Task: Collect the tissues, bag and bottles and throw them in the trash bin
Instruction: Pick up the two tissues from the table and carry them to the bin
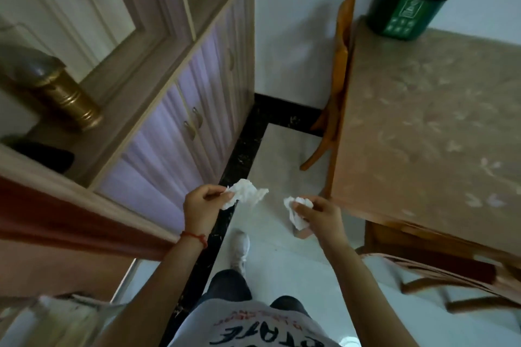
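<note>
The fingers (222, 196) of the left hand (201, 205) are curled and pinch a crumpled white tissue (244, 194), which sticks out to the right of the thumb and hangs in the air above the floor (277, 155). The fingers of the right hand (318, 215) are likewise curled, gripping a second crumpled tissue (296, 213) that bunches against the palm and trails downward. Both hands are held out in front of the person at about the same height, near each other but apart, each tissue clear of the other. A red string bracelet (194, 236) circles the left wrist. The green trash bin (406, 8), lined with a black bag, stands on the far corner of the bench (428, 121), well apart from the hands and up to the right. The bench wears a beige floral cover, and a wooden chair (338, 73) is tucked against its left edge. Along the left runs a cabinet (180, 121) with pale purple doors and metal handles; a brass-coloured vessel (62, 90) sits in its open shelf. Below the hands, one white shoe (240, 248) rests on the pale tile beside a black floor border (239, 149). The frame is somewhat blurred.
</note>
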The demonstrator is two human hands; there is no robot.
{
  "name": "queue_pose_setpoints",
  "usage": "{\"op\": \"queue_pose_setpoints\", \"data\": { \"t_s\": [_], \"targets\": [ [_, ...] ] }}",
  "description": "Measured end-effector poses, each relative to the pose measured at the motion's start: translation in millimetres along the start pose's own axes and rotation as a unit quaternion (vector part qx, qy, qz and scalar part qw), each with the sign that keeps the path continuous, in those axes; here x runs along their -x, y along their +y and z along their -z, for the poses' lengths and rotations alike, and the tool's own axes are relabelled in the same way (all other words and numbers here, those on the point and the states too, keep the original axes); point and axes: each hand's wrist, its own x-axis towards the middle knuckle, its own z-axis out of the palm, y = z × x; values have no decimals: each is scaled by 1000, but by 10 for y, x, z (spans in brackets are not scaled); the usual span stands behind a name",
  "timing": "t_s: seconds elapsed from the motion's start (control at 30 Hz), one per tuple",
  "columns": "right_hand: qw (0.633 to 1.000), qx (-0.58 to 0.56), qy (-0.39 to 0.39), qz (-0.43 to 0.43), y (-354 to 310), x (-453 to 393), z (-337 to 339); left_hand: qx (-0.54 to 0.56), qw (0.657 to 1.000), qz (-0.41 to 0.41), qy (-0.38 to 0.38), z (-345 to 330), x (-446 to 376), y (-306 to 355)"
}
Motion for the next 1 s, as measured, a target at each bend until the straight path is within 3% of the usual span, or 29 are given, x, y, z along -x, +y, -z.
{"op": "queue_pose_setpoints", "data": {
  "t_s": [0.47, 0.73, 1.0],
  "targets": [
    [995, -32, 90, -28, -874, -1726, -405, 6, 995, -27, -98, -659, -2154, 796],
    [989, -65, 126, -39, -1251, -2577, -408, 8, 993, -27, -111, -1094, -3041, 1142],
    [991, -76, 111, -12, -1698, -3608, -242, 21, 993, -53, -108, -1733, -3922, 1606]
  ]
}}
